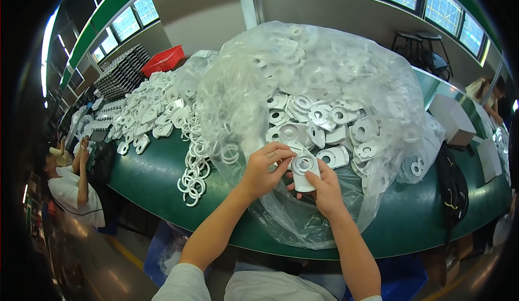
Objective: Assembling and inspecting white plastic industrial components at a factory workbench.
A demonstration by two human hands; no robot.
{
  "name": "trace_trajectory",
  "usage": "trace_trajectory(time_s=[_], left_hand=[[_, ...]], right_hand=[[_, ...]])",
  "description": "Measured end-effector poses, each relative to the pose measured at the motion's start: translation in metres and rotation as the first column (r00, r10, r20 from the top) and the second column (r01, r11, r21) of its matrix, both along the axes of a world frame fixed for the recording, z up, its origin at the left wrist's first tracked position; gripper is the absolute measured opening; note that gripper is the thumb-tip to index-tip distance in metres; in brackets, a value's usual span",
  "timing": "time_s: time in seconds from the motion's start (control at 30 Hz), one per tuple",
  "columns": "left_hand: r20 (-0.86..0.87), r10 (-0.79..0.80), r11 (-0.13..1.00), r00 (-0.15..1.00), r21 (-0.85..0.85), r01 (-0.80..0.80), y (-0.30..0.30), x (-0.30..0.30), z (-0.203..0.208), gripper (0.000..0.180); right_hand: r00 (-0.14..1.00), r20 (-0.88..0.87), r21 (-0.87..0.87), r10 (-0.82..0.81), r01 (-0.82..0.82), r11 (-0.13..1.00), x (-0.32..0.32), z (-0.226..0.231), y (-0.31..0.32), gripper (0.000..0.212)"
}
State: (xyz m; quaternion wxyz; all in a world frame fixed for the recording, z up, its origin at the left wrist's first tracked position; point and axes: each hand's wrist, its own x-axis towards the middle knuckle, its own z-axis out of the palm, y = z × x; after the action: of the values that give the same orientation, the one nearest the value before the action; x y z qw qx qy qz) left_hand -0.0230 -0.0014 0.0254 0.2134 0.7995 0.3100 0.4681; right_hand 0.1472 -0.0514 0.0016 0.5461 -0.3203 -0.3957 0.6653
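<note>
A white plastic part (306, 181) with a round hole ringed by a raised collar is in my right hand (326, 191). The right thumb lies over its face, and the other fingers reach behind it. My left hand (263, 172) is closed, thumb and forefinger pinched together at the part's upper left edge; anything small between these fingertips is hidden. Just beyond both hands, a large clear plastic bag (238, 85) gapes open. Many similar white parts (320, 114) lie heaped inside it.
White rings (193, 184) trail toward the table's (157, 176) near edge at left. Further left are a pile of white parts (146, 106), a red bin (164, 60) and stacked dark trays (124, 71). White boxes (453, 118) and a black bag (453, 185) sit at right. Another person (75, 190) is at far left.
</note>
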Motion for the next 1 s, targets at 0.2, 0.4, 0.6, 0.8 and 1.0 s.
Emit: trace_trajectory(time_s=[0.2,0.4,0.6,0.8,1.0], left_hand=[[0.081,-0.028,0.985,0.996,-0.167,0.041,0.001,0.002,-0.002,0.019],[0.324,-0.078,0.723,0.943,-0.633,0.277,0.003,0.001,-0.004,0.016],[0.343,-0.06,0.682,0.938,-0.671,0.289,0.003,0.0,-0.008,0.015],[0.38,-0.06,0.691,0.923,-0.651,0.313,0.003,0.004,-0.016,0.015],[0.364,-0.036,0.698,0.931,-0.658,0.284,0.001,0.004,-0.016,0.014]], right_hand=[[1.0,0.0,0.039,-0.023,0.023,0.999,0.0,0.002,-0.002,0.034],[0.995,0.076,0.107,-0.064,0.056,0.993,-0.004,0.002,-0.004,0.034],[0.976,0.191,0.163,-0.104,0.073,0.984,-0.006,0.003,-0.008,0.029],[0.958,0.252,0.118,-0.138,0.111,0.987,-0.006,0.009,-0.01,0.028],[0.953,0.261,0.123,-0.151,0.122,0.985,-0.006,0.006,-0.009,0.026]])
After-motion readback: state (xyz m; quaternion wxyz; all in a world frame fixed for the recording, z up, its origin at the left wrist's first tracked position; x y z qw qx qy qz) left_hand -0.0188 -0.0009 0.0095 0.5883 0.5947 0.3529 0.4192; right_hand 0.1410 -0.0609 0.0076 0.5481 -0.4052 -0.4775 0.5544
